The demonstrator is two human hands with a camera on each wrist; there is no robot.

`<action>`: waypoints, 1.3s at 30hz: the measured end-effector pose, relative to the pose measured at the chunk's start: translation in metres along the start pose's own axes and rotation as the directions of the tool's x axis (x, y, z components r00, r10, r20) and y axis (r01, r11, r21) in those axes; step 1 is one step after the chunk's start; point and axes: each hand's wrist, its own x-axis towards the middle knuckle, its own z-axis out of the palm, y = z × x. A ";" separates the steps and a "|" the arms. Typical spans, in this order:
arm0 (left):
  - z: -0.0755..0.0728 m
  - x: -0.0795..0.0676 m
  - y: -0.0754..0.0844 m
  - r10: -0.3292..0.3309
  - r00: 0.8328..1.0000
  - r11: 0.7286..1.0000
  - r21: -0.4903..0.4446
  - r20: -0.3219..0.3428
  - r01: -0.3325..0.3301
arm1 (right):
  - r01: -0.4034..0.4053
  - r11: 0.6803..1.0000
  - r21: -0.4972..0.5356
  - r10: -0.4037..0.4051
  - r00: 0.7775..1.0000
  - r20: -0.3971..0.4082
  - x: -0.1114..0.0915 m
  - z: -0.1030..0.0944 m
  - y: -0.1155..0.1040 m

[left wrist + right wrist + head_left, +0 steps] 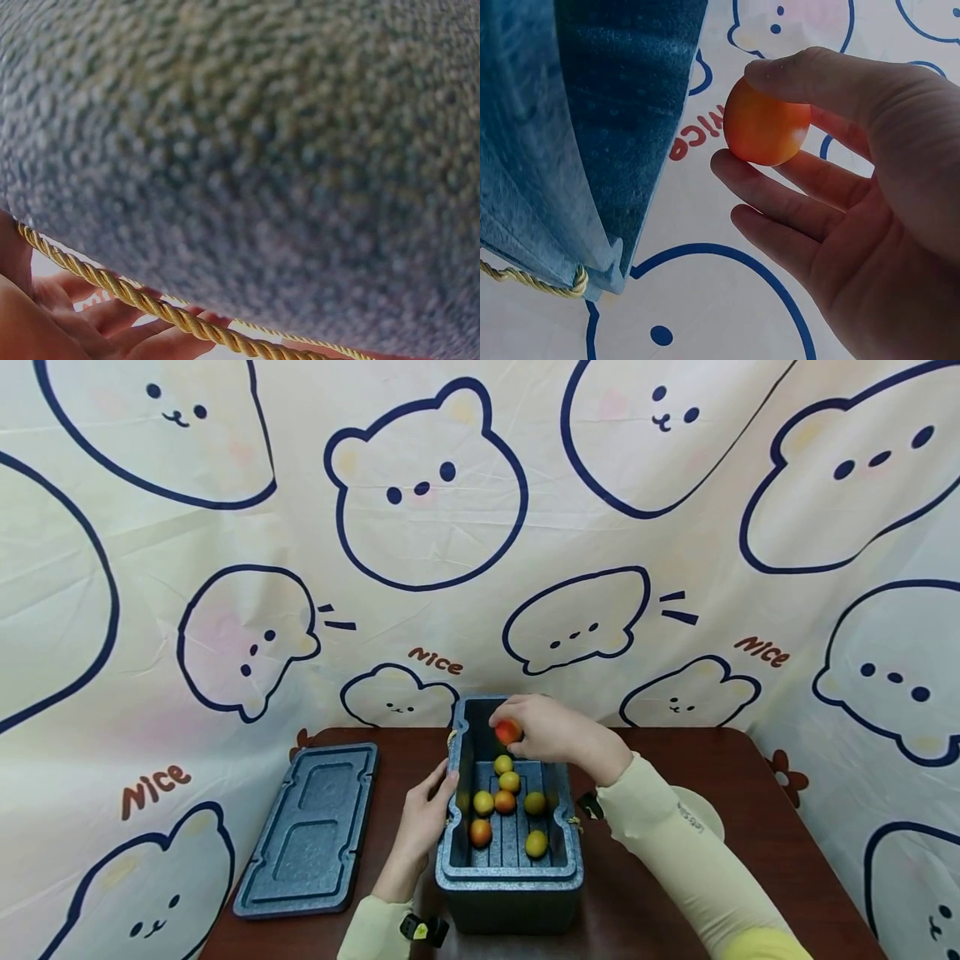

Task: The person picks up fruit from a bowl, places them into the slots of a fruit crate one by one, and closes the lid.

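Note:
A deep blue-grey box (510, 878) stands on the table, with several small yellow and orange round fruits (505, 802) on its ribbed floor. Over its far end, my right hand (551, 731) pinches an orange-red round fruit (765, 124) between thumb and fingertips. The ring and little fingers stay off it in the right wrist view. My left hand (423, 818) rests against the box's outer left side with its fingers fairly straight. The left wrist view is mostly filled by the box wall (247, 150), with a twisted gold cord (165, 307) crossing in front of the fingers.
A blue-grey lid (311, 827) with two recessed panels lies left of the box on the dark brown table (757, 827). Behind the right forearm, a pale round object (701, 814) is partly hidden. Cartoon-printed cloth (480, 635) hangs around the table.

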 end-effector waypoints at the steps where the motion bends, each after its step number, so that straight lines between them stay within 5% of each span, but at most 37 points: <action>1: 0.000 0.000 0.000 0.000 1.000 1.000 0.000 0.000 0.000 | 0.001 1.000 -0.001 -0.001 1.000 0.005 0.001 0.001 0.000; 13: 0.000 0.001 0.003 -0.016 1.000 1.000 -0.002 0.005 0.016 | 0.038 0.999 -0.017 -0.038 0.999 0.013 0.006 0.006 -0.002; 39: -0.001 0.001 0.001 -0.017 1.000 1.000 0.013 0.005 0.017 | -0.030 0.999 -0.023 0.031 0.999 0.019 -0.006 0.001 0.003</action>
